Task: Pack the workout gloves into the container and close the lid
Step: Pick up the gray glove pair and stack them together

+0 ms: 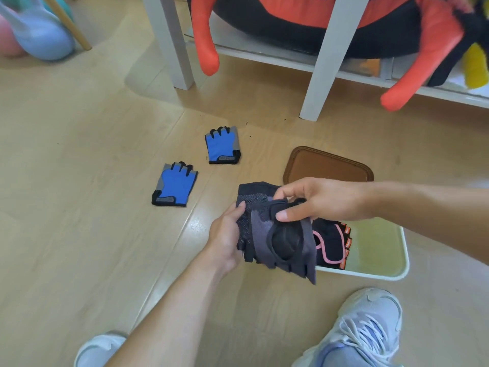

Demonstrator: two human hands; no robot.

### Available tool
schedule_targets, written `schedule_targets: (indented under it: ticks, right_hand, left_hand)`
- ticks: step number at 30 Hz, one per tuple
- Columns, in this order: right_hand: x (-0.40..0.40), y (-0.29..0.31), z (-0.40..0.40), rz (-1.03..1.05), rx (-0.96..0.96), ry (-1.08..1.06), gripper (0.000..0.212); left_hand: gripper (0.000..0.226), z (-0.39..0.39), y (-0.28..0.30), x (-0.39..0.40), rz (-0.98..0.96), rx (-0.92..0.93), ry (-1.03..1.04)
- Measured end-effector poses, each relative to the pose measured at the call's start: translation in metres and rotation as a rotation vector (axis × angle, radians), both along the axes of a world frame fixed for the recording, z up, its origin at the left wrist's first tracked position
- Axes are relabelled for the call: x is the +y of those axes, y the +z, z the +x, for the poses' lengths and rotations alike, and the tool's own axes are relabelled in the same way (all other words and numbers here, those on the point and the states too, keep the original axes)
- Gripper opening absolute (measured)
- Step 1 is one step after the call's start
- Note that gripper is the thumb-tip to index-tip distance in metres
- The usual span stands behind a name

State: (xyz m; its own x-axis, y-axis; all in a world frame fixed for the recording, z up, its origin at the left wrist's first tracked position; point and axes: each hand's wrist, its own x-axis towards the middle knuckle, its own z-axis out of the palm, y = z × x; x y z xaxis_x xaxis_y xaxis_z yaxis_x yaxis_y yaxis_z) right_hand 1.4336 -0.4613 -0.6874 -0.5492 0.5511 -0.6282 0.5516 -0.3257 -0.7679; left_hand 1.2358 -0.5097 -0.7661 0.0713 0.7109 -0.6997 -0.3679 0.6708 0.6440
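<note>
Both my hands hold a dark grey and purple fingerless glove pair (277,234) above the floor, just left of the container. My left hand (225,234) grips its left edge; my right hand (317,200) pinches its top between thumb and fingers. The white container (391,271) sits on the floor at the right with a black glove with pink and orange trim (332,242) inside. Its brown lid (328,165) lies flat on the floor behind it. Two blue gloves lie on the floor to the left, one nearer (176,184) and one farther (222,145).
White furniture legs (325,56) and a low shelf stand at the back, with an orange and black plush toy (317,19) on it. My two light sneakers (367,329) are at the bottom. A pastel object (37,30) lies at the far left.
</note>
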Motion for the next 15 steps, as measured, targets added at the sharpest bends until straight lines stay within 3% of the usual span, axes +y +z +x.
schedule_targets:
  ticks: [2,5,8,15]
  right_hand:
    - [0.003,0.001,-0.001,-0.039,0.044,-0.015,0.016]
    - [0.007,-0.01,-0.006,0.275,-0.184,-0.099,0.011]
    - [0.007,-0.016,-0.006,0.423,-0.286,-0.173,0.01]
    - [0.008,-0.02,-0.002,0.38,-0.254,-0.189,0.008]
  left_hand:
    - [0.033,-0.002,-0.003,0.001,0.011,-0.028,-0.065]
    - [0.038,0.001,-0.002,-0.001,0.036,-0.053,-0.102]
    - [0.035,0.004,-0.001,-0.002,0.066,-0.083,-0.096]
    - [0.054,0.005,-0.001,-0.001,0.045,-0.167,-0.103]
